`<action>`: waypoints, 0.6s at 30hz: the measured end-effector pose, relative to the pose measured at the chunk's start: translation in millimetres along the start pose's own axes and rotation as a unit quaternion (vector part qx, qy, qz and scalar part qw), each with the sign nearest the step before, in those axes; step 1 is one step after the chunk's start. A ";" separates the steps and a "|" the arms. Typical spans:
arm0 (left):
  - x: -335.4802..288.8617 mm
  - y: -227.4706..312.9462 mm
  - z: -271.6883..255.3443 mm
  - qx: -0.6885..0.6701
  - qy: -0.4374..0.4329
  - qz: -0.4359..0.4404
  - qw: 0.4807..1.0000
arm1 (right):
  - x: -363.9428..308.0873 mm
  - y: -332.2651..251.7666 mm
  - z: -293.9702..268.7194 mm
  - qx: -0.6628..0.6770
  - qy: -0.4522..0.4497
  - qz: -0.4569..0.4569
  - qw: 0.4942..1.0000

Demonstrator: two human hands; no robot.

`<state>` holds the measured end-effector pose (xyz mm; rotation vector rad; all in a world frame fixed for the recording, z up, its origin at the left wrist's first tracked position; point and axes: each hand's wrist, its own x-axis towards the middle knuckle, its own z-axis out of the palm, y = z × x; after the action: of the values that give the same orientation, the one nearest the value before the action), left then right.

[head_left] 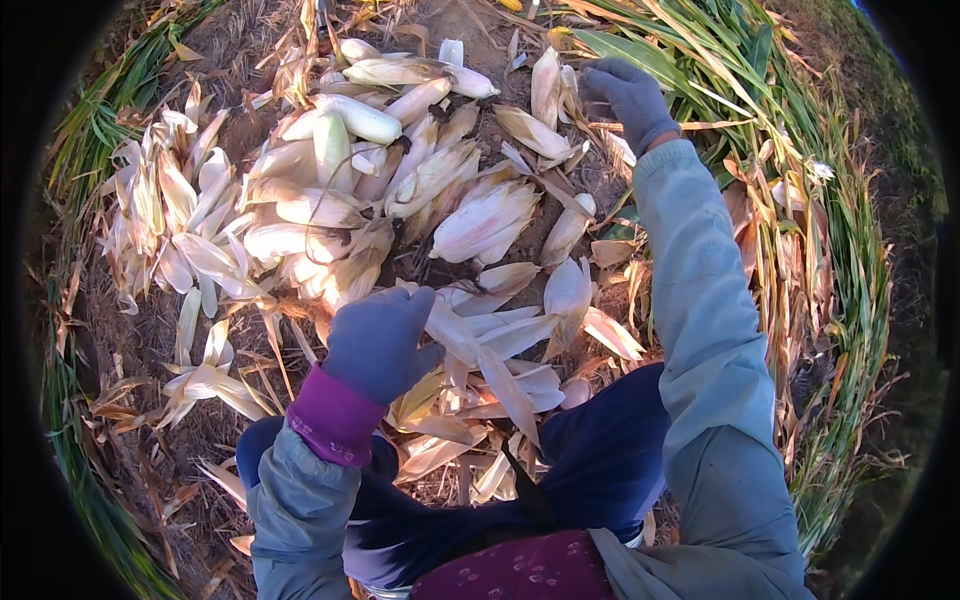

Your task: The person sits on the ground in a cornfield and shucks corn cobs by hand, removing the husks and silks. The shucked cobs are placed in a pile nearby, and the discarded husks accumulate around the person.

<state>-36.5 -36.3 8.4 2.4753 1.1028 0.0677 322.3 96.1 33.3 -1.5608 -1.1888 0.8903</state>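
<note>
I'm curling left fingers (405, 312) at papery husk (506, 392) slanting lower-right.
Right fingers (598, 80) are bending near vertical corn (546, 90), upper centre; grips unclear.

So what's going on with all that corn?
Someone is handling corn with both hands in gloves. The left hand is close to the body, by some pale, dry husks; I can't tell if it's gripping one. The right hand is stretched out farther, near a corn ear in its pale husk. A heap of corn ears lies on the ground ahead, many wrapped in husks, with long green leaves off to the right.
</note>
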 end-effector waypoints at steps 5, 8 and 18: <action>-0.8 2.9 1.2 0.003 0.002 0.019 1.000 | -61.0 213.0 24.0 0.012 0.079 0.325 0.942; 8.9 9.1 0.4 0.030 -0.048 0.007 0.998 | -102.2 317.0 36.6 -0.025 0.103 0.394 0.913; 22.7 8.1 5.9 0.030 -0.104 -0.018 0.994 | -120.4 375.0 69.0 -0.205 0.198 0.419 0.862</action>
<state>-14.1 -26.9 3.4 2.4486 1.0730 -0.2322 330.0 -32.3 -345.2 -2.5498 -0.3665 0.7920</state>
